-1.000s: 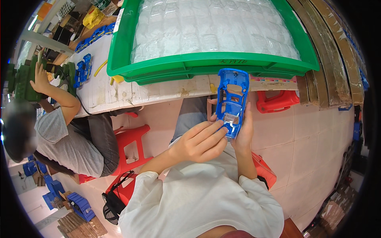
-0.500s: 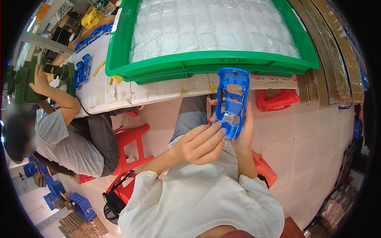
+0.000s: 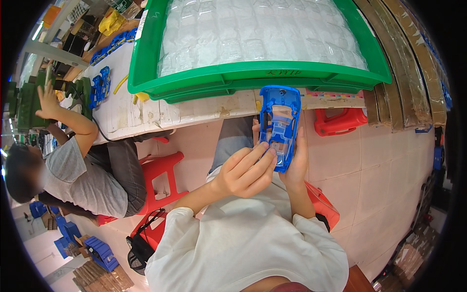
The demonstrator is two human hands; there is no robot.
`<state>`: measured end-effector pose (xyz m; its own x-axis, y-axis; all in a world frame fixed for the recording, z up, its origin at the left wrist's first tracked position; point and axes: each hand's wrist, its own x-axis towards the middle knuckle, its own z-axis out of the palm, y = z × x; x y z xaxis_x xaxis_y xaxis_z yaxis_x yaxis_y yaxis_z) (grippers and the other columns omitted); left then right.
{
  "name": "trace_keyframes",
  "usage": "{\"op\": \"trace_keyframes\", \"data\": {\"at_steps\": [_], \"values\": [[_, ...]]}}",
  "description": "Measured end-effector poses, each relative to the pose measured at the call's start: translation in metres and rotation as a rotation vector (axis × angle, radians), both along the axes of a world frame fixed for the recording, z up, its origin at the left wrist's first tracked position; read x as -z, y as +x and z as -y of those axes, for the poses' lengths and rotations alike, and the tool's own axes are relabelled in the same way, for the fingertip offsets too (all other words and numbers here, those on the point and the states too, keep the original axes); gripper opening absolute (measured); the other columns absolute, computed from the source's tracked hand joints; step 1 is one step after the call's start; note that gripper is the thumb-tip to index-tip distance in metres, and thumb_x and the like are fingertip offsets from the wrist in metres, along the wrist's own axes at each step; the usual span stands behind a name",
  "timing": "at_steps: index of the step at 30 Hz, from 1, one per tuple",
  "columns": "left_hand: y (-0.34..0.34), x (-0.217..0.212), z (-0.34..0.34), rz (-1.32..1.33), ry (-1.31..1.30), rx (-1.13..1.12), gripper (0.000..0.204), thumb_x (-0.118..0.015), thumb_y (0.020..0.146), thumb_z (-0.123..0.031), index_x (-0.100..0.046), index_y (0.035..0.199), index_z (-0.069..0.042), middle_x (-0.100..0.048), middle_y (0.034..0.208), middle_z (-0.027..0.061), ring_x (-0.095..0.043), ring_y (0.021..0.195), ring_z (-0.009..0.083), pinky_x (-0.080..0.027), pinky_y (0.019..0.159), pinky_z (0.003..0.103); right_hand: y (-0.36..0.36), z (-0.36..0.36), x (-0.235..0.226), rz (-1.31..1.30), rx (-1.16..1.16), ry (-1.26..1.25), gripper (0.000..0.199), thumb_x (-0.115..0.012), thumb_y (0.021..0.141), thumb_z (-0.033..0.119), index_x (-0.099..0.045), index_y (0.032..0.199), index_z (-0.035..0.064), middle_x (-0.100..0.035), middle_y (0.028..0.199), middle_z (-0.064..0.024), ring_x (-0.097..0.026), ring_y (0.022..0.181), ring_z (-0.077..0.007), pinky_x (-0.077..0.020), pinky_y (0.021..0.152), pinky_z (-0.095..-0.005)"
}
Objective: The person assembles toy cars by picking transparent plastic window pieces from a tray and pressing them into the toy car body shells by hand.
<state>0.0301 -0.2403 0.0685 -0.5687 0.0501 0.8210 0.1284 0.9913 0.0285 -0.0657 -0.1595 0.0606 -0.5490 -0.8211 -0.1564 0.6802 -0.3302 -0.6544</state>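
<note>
Hands have barely moved over the last second: right hand point(image 3: 297, 163) still cradles the blue toy car shell point(image 3: 279, 125) from the side, fingers wrapped around it, while the left hand point(image 3: 244, 171) stays half-curled, fingertips pressing its lower end. Fitting work looks ongoing. Shell's glossy, underside up, clear insert inside, held above the lap just below the green tray point(image 3: 204, 80).

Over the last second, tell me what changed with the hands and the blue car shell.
Almost nothing moved. The right hand still cradles the blue toy car shell from behind, underside up, and the left hand keeps its fingers pressed on the shell's lower end, perhaps shifted very slightly. Nothing was picked up or released. The green tray of clear parts stayed on the table, as did the co-worker at the left.
</note>
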Motion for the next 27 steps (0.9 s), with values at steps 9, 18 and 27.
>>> {"op": "trace_keyframes", "data": {"at_steps": [9, 18, 27], "values": [[-0.004, -0.018, -0.007, 0.466, 0.147, -0.228, 0.023, -0.06, 0.073, -0.022, -0.058, 0.091, -0.008, -0.057, 0.109, 0.0022, -0.045, 0.098, 0.0189, -0.029, 0.079, 0.032, 0.0, -0.002, 0.023, -0.02, 0.037, 0.06, 0.046, -0.02, 0.093, 0.035, -0.032, 0.124, 0.0025, -0.051, 0.111, -0.0175, -0.054, 0.097, -0.0233, -0.0428, 0.085, -0.0317], [-0.002, -0.015, -0.009, 0.445, 0.013, -0.229, 0.038, -0.05, 0.078, -0.034, -0.057, 0.106, -0.009, -0.05, 0.12, 0.0017, -0.039, 0.095, 0.0163, -0.022, 0.076, 0.032, -0.005, -0.005, 0.007, -0.076, -0.028, -0.077, 0.047, -0.019, 0.093, 0.035, -0.031, 0.125, 0.0027, -0.049, 0.113, -0.0187, -0.053, 0.1, -0.026, -0.0429, 0.086, -0.0346], [-0.004, -0.016, -0.012, 0.512, 0.114, -0.363, 0.049, -0.04, 0.083, -0.042, -0.052, 0.117, -0.01, -0.043, 0.128, 0.0009, -0.034, 0.086, 0.0183, -0.022, 0.077, 0.032, 0.001, -0.007, 0.019, -0.082, 0.023, 0.022, 0.047, -0.02, 0.093, 0.035, -0.029, 0.127, 0.0028, -0.041, 0.124, -0.0145, -0.047, 0.109, -0.0236, -0.0386, 0.091, -0.0331]]}}
